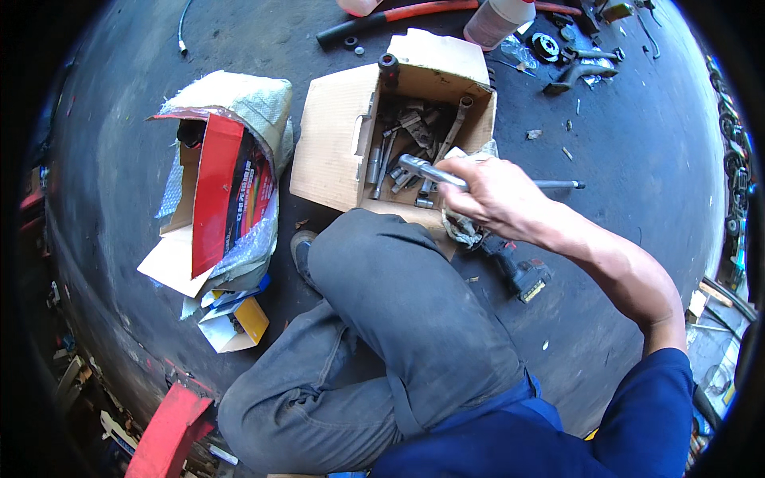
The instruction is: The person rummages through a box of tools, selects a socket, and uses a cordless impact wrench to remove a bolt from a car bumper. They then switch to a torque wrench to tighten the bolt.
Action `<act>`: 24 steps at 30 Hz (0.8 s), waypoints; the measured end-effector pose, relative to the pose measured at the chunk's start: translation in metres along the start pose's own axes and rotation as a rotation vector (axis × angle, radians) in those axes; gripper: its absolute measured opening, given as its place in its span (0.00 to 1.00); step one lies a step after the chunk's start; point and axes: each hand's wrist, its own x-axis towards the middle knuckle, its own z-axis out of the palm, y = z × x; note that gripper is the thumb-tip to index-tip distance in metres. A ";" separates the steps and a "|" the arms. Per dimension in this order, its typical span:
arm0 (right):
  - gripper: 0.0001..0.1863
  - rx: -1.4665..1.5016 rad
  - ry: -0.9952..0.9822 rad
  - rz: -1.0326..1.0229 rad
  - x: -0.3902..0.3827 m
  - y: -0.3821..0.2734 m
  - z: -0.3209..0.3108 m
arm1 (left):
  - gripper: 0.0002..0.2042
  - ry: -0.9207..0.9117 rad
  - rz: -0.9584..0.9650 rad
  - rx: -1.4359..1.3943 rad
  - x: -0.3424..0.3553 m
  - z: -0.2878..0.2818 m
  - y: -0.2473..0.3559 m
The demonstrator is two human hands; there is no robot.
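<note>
My right hand (498,195) is closed around a chrome socket wrench handle (434,170), held over the right front of an open cardboard box (335,139). The tool's thicker end points left, above the box. Past the wrist a thin metal rod (562,184) sticks out to the right; whether it belongs to the same tool is hidden by my hand. Inside the box lie several metal sockets (374,165), bars and wrenches in a loose heap. A crumpled pale cloth (462,229) sits just under my hand. My left hand is out of view.
A cordless power tool (522,275) lies right of my bent knee. At left stands a torn red box (217,195) in bubble wrap, with a small yellow box (251,320) below. A bottle (498,24), a red hose (430,10) and metal parts (580,76) lie beyond the box.
</note>
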 end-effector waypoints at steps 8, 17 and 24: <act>0.23 0.025 -0.176 0.197 -0.011 0.032 0.009 | 0.19 -0.052 0.103 0.083 0.003 -0.001 0.000; 0.20 -0.296 -0.165 0.041 0.027 0.026 0.036 | 0.21 -0.095 0.199 -0.045 0.008 -0.008 -0.015; 0.10 -0.298 -0.128 -0.037 0.068 -0.005 0.026 | 0.19 -0.022 0.175 0.046 0.003 -0.002 -0.005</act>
